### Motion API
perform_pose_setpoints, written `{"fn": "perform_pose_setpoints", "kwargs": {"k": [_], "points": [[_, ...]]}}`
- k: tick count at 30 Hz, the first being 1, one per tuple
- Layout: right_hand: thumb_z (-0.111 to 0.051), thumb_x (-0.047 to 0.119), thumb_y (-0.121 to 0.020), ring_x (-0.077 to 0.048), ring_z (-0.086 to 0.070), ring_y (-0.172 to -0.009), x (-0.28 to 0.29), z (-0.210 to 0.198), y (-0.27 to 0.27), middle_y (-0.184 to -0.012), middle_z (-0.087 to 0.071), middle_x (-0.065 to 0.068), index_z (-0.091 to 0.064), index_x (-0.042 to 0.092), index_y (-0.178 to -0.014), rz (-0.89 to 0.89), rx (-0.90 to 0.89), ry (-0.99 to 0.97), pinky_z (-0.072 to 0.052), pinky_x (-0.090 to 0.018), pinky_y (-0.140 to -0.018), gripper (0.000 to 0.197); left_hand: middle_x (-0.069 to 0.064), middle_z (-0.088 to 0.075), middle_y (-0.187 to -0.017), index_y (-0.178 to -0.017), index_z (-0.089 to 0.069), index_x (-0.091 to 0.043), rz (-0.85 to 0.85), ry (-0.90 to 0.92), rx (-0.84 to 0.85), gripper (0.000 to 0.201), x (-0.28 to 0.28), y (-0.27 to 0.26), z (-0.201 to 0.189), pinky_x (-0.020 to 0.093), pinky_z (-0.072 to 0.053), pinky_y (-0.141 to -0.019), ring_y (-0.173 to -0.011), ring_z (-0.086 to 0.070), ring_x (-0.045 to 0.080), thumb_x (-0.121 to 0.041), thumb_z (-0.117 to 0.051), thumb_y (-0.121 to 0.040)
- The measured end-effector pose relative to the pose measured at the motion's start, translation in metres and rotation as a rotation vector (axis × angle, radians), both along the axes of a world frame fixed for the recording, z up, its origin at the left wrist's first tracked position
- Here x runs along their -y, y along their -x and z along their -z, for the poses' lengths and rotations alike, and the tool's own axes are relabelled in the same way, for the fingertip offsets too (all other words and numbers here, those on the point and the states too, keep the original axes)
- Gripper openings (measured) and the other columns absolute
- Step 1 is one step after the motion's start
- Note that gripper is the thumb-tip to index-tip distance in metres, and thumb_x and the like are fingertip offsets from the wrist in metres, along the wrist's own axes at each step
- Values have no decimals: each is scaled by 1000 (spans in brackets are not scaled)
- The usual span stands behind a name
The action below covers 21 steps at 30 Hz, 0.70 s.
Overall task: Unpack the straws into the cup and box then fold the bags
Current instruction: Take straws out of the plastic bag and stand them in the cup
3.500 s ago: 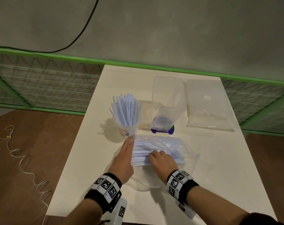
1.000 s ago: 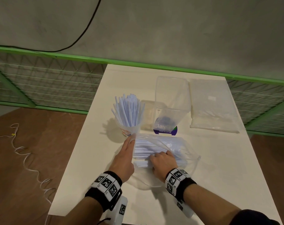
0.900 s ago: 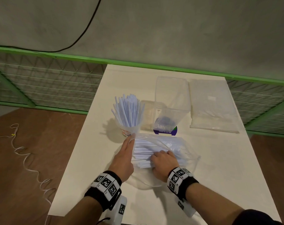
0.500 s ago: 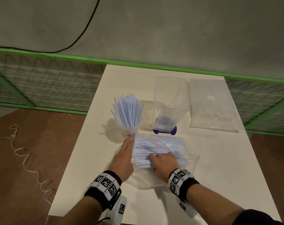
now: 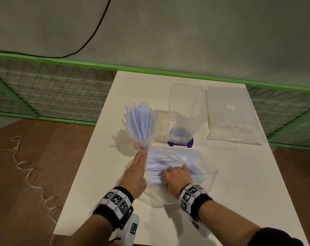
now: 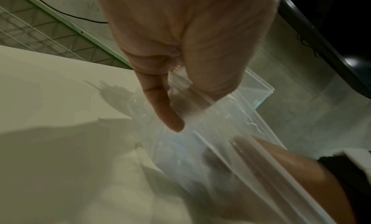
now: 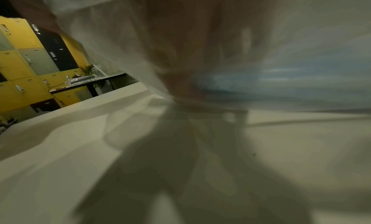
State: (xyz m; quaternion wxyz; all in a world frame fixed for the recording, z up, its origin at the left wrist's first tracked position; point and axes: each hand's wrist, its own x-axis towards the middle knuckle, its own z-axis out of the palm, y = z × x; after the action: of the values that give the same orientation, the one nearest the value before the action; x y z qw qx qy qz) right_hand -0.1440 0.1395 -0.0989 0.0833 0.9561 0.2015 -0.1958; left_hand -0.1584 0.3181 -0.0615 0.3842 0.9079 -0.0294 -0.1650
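Straws (image 5: 161, 161) are lying inside the clear bag (image 5: 202, 162), their long axis running sideways, open ends pointing toward the left hand (image 5: 135, 173). The bag's mouth edge is being pinched between that hand's thumb and fingers, probably to keep the opening wide. The bundle is being gripped by the right hand (image 5: 177, 178), reached inside with fingers curled over it. Just beyond the left fingertips, the already filled cup (image 5: 141, 142) is standing; the empty clear box (image 5: 186, 110) is standing beyond the right hand.
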Motion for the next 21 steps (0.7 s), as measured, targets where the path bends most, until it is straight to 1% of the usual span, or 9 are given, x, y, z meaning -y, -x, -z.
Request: {"fn": "perform_pose_setpoints", "kwargs": {"k": [4,8,10,11,12,13,16,19,21], "points": [[-48,18,-89,-32,-57,-110,1,-1,1,-118,-62,-7,-59,16,-115,-24,-25,-54,-34,-45,-100,28,-18,3,-165,-159,-8,-29,5,-6,5,105,0,1,-1,23,-41,-104,-146,-30,13,21,-43,-73],[-47,38,-87,-28,-61,-106,11,-10,1,-112,-67,-2,-53,25,-120,132,-59,-299,-41,-37,-93,36,-19,1,-165,-159,-9,-28,0,-5,14,106,-5,1,1,25,-38,-109,-146,-30,12,22,-42,-72],[-51,43,-88,-27,-63,-98,15,-24,-1,-102,-69,-2,-58,26,-102,210,-54,-477,-45,-32,-80,23,-20,-1,-164,-159,-10,-26,-7,-9,16,105,-9,2,2,23,-37,-109,-145,-33,12,22,-42,-72],[-54,43,-89,-26,-63,-88,17,-31,0,-90,-69,-2,-58,25,-87,247,-49,-590,-44,-31,-72,19,-20,-1,-164,-159,-9,-26,-10,-9,13,104,-11,2,3,22,-37,-109,-144,-34,13,22,-42,-72],[-58,42,-89,-22,-60,-75,17,-39,1,-75,-65,-2,-54,23,-72,300,-30,-716,-41,-31,-66,26,-20,0,-164,-159,-9,-27,-12,-8,10,105,-12,2,4,22,-36,-108,-144,-34,13,22,-41,-72],[-61,39,-90,-19,-56,-65,17,-47,3,-65,-60,-5,-52,19,-65,395,-13,-855,-40,-31,-63,34,-20,0,-164,-159,-8,-27,-15,-7,8,105,-13,2,5,22,-37,-108,-145,-33,12,22,-41,-72],[-68,35,-89,-18,-59,-63,15,-67,11,-65,-65,-7,-62,10,-66,671,-77,-1152,-46,-29,-65,34,-19,1,-165,-159,-9,-25,-17,-20,24,103,-13,1,7,26,-39,-111,-147,-30,12,21,-42,-73],[-73,22,-84,-8,-55,-62,12,-71,19,-64,-60,3,-64,8,-68,663,-128,-1219,-43,-18,-64,23,-17,0,-165,-159,-11,-24,-13,-13,37,102,-11,1,6,26,-35,-114,-148,-27,10,21,-43,-74],[-77,17,-81,-10,-60,-68,12,-67,21,-72,-64,2,-67,11,-70,630,-94,-1235,-46,-16,-68,16,-17,-2,-165,-159,-10,-26,-16,-5,36,103,-10,1,4,26,-34,-115,-148,-27,10,21,-43,-73]]}}
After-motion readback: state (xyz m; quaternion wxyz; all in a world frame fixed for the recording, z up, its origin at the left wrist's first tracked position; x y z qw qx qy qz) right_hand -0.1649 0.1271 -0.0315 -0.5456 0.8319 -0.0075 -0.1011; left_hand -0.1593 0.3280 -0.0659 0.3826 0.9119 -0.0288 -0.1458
